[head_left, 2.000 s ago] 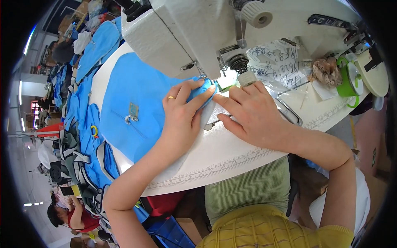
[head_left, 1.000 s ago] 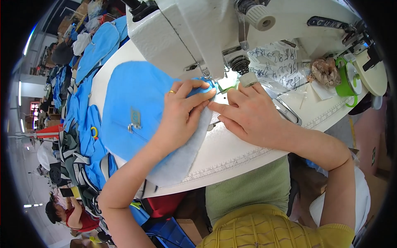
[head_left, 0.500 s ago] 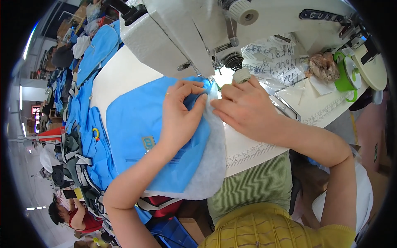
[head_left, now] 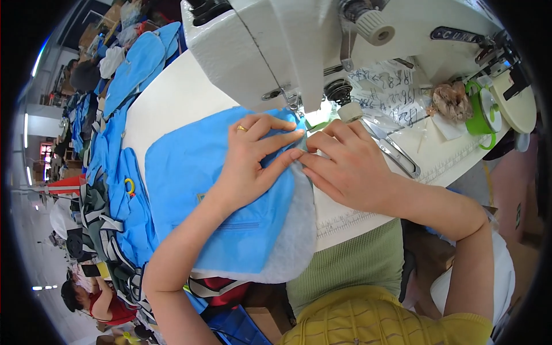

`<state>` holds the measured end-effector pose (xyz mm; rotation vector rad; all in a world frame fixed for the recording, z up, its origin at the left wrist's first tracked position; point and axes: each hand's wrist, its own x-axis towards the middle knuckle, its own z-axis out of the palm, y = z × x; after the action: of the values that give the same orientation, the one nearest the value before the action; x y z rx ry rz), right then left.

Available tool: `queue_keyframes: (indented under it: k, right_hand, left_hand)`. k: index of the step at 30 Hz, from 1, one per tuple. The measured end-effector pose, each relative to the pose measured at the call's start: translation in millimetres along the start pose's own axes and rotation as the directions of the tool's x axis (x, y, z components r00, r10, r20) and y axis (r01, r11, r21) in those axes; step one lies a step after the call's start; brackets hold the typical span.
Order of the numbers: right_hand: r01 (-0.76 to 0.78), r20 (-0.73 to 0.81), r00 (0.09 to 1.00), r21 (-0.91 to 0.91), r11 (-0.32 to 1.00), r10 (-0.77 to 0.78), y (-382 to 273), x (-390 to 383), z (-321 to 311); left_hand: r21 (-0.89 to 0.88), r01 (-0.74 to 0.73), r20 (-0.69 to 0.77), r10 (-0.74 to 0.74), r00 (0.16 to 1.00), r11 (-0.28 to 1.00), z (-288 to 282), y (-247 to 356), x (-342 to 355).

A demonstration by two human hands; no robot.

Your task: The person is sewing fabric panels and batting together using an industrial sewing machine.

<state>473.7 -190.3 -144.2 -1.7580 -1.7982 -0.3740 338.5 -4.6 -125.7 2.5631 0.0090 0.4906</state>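
Note:
A bright blue fabric panel (head_left: 178, 167) with a white, felt-like backing layer (head_left: 296, 236) lies on the sewing table, its upper corner under the needle of a white sewing machine (head_left: 267, 52). My left hand (head_left: 256, 155), with a ring on one finger, rests on the panel with its fingers spread, the thumb near the edge. On the other side of that edge, my right hand (head_left: 348, 161) pinches the layers just below the machine's foot (head_left: 296, 106). The two hands nearly meet at the fingertips, which partly hide the edge.
Metal thread snips (head_left: 394, 150) lie right of my right hand. Beyond are marked papers in plastic (head_left: 388, 86), a brown bundle (head_left: 451, 102) and a green cup (head_left: 480, 115). Blue fabric pieces (head_left: 129, 195) are heaped at left; a person in red (head_left: 100, 302) sits farther off.
My left hand has loosened from a pinch, its fingers spreading over the panel. The right hand has shifted slightly, away from the machine's foot. The whole view has moved a little.

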Motion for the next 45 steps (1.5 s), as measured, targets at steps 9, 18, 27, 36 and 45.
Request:
queue_keyframes:
  k: [9, 18, 27, 36, 45]
  right_hand:
    - [-0.067, 0.009, 0.998, 0.005, 0.998, 0.067, 3, 0, -5]
    - [-0.084, 0.026, 0.996, 0.051, 0.995, 0.082, 10, 1, -4]
    - [-0.13, 0.128, 0.983, -0.025, 0.991, 0.132, 7, 1, -8]
    - [-0.135, 0.075, 0.988, -0.005, 0.991, 0.135, 6, -3, -11]
    - [-0.085, 0.064, 0.995, 0.201, 0.976, 0.074, 6, -15, -27]
  left_hand:
    - [0.001, 0.114, -0.111, -0.114, 0.987, 0.993, 18, 10, -8]
    - [-0.311, 0.219, -0.277, -0.308, 0.91, 0.925, 29, 4, -2]
    - [-0.164, 0.231, -0.21, -0.263, 0.942, 0.959, 25, 7, -2]
    - [0.056, 0.172, -0.142, -0.162, 0.976, 0.984, 22, 8, -3]
    - [0.12, 0.169, -0.051, -0.164, 0.985, 0.978, 10, 47, -19]
